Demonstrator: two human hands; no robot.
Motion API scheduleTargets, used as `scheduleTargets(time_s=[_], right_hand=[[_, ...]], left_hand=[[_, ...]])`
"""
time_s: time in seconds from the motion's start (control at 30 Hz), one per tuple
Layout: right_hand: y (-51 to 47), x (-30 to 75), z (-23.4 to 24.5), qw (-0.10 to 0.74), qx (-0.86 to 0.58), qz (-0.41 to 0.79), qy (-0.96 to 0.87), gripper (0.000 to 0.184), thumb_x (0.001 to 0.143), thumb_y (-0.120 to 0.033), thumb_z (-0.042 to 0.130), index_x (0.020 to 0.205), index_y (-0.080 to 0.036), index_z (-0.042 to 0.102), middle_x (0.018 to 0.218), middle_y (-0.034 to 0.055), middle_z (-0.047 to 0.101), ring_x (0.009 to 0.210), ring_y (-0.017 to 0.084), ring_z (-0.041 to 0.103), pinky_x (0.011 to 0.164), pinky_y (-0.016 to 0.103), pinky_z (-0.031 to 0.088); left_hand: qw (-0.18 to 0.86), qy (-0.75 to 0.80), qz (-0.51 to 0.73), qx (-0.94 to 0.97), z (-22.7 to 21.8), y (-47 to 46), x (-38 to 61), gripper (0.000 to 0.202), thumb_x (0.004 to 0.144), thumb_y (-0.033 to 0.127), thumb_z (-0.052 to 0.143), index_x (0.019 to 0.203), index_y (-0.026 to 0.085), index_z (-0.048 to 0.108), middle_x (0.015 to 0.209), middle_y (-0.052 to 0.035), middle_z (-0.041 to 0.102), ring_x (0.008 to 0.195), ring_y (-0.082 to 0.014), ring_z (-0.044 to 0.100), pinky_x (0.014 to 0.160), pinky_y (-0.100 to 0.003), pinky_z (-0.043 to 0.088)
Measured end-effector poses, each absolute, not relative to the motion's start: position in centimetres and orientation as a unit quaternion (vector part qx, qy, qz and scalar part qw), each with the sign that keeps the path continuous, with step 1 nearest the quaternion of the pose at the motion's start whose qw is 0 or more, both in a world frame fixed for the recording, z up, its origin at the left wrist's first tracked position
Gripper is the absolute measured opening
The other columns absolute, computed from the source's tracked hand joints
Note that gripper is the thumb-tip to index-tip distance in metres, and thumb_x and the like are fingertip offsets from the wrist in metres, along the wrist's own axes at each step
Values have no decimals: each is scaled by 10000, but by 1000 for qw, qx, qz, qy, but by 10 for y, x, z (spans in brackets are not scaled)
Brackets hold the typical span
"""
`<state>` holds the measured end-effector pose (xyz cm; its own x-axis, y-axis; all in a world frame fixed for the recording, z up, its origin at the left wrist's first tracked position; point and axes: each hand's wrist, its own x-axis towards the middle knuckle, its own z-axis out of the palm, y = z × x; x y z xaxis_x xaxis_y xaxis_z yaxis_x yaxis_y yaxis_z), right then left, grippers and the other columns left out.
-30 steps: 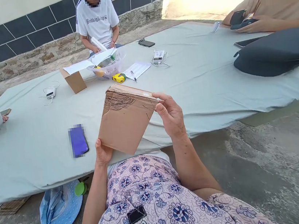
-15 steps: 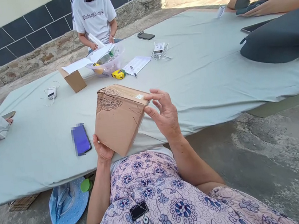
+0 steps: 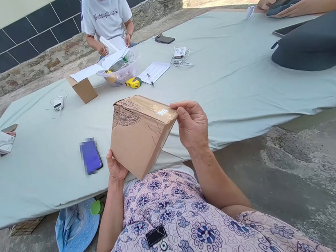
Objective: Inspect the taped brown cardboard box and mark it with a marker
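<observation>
A brown cardboard box (image 3: 136, 136) is held tilted above the near table edge, with dark scribbles, a small white patterned label and shiny tape along its upper face. My left hand (image 3: 116, 166) grips its lower left side, thumb in front and the other fingers hidden behind. At the box's right corner, by the end of the taped strip, the thumb and forefinger of my right hand (image 3: 193, 124) are pinched together. Whether a loose tape end sits between them cannot be made out. A purple phone (image 3: 91, 156) lies to the left of the box.
Across the cloth-covered table (image 3: 228, 93) stand a plastic basin (image 3: 123, 72), a yellow tape measure (image 3: 133, 83), a small open carton (image 3: 84, 90) and a power bank (image 3: 179, 54). One person sits opposite; another is at the right beside a dark bag (image 3: 312, 43).
My right hand has shifted right and its spread fingers have closed into a pinch at the box corner. The box has moved slightly right. At the far left, a white carton has tipped.
</observation>
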<state>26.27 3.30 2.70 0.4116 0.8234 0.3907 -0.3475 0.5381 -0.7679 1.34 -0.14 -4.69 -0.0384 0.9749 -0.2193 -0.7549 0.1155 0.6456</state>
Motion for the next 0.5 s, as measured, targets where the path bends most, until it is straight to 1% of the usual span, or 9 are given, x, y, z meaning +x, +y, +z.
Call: scheduleTargets(time_s=[0.1, 0.23, 0.33, 0.4, 0.5], right_hand=[[45, 268, 19, 798, -323, 363, -355, 328, 765, -550, 824, 883, -265, 715, 926, -7, 711, 829, 148, 630, 775, 279, 529], [58, 272, 4, 772, -377, 388, -332, 485, 743, -678, 769, 952, -253, 662, 943, -7, 667, 799, 144, 608, 701, 267, 503], [61, 272, -3, 747, -416, 392, -340, 553, 781, -759, 680, 1007, -257, 635, 918, -13, 626, 807, 146, 599, 708, 267, 502], [59, 271, -5, 737, -422, 391, -355, 587, 784, -791, 657, 1034, -261, 626, 902, -14, 609, 813, 153, 604, 721, 278, 515], [53, 267, -1, 719, -402, 426, -375, 694, 781, -862, 595, 1144, -270, 612, 987, 18, 637, 880, 192, 652, 731, 320, 552]], left_hand=[[667, 339, 627, 220, -49, -1, 13, 636, 603, 524, 912, 1125, 213, 725, 1100, -53, 774, 1044, -265, 700, 914, -355, 560], [656, 335, 598, 317, -50, -3, 7, 701, 614, 522, 919, 1202, 215, 692, 1200, -86, 731, 1094, -277, 667, 849, -325, 544], [657, 335, 571, 360, -48, -6, -1, 795, 570, 492, 964, 1250, 217, 658, 1256, -103, 697, 1144, -296, 649, 840, -309, 525], [651, 346, 552, 389, -45, -8, -7, 830, 541, 493, 983, 1246, 212, 646, 1275, -116, 684, 1174, -314, 637, 842, -307, 513], [619, 368, 524, 454, -41, -11, -11, 762, 605, 513, 953, 1235, 215, 644, 1338, -126, 656, 1251, -335, 600, 913, -329, 503]])
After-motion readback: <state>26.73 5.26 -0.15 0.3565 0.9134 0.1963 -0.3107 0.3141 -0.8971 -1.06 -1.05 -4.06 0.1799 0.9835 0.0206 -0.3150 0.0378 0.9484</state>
